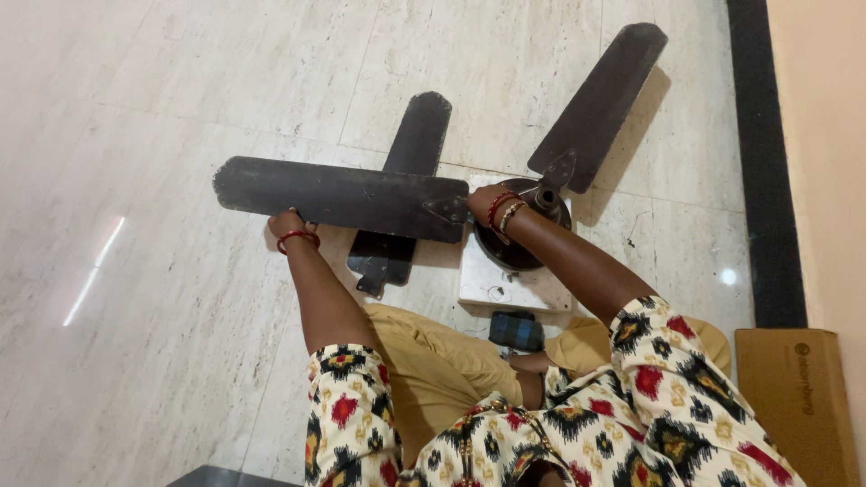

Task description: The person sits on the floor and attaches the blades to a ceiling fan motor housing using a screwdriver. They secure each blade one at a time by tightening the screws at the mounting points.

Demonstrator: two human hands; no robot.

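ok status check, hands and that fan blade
Left hand grips the long dark fan blade mid-span. Right hand at the blade's bracket end beside the fan motor. Loose blade lies under it on the floor.

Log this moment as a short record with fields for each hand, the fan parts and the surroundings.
left hand: holds the long edge of the dark fan blade
right hand: at that blade's bracket end, beside the fan motor hub
hub: rests on a white slab
attached blade: fixed to the hub
loose blade: lies on the marble floor
cardboard box: by the wall
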